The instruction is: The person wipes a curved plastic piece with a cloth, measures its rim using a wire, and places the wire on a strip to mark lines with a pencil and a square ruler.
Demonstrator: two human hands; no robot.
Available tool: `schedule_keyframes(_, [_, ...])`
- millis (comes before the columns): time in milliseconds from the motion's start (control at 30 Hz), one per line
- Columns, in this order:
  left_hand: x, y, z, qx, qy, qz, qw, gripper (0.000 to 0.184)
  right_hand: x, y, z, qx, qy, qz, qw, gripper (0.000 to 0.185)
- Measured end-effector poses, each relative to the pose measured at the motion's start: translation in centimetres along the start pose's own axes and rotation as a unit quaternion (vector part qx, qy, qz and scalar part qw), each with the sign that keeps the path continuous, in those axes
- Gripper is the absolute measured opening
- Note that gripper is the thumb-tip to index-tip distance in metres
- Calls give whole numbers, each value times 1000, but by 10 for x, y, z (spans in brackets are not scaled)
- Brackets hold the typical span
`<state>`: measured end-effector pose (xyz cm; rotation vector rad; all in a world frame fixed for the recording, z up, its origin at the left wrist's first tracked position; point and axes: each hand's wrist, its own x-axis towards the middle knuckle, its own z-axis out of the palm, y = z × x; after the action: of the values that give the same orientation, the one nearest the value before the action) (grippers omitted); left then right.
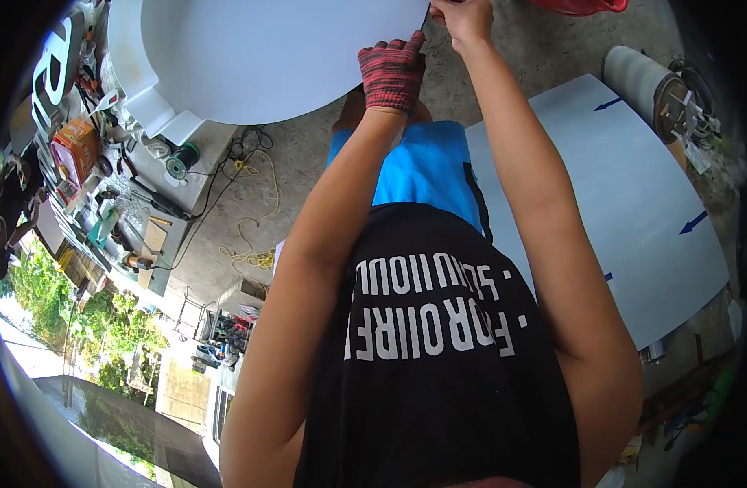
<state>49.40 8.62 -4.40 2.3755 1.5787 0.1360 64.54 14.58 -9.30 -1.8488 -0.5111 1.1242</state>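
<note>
A large white round panel (268, 57) with a raised curved rim fills the upper left. At its lower right edge is my left hand (391, 75), in a red and black knit glove. Its fingers are bent at the panel's edge, the index finger straighter, and the thumb is hidden. My right hand (467, 20) is bare and partly cut off by the top of the view. Its fingers are pressed together beside the same edge, near a thin dark strip; whatever they hold is too small to tell.
A white sheet (585, 187) with blue arrows lies at the right, near a roll (642, 85). Left are a green spool (181, 161), an orange box (76, 150), tools and cables. A yellow cord (251, 256) lies on the floor; a red object (581, 5) is at the top.
</note>
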Motion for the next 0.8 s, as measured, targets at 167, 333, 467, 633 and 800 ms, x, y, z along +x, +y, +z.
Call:
schedule_keyframes(167, [0,1,-3,3,-6,1,1000,30,-20,-7,-10,13,-29,21,999,9])
schedule_keyframes(333, [0,3,-6,7,-26,-5,1000,32,-32,7,-28,-35,-209,67,975,29])
schedule_keyframes(467, [2,5,-8,-3,-29,-21,999,34,-27,-1,-31,-71,-241,59,966,29])
schedule_keyframes(633, [-17,13,-6,-129,-63,-115,983,37,-21,-4,-34,-77,-252,66,962,26])
schedule_keyframes(800, [-34,41,-6,-399,-65,-352,844,45,-3,15,-34,-91,-279,74,953,17])
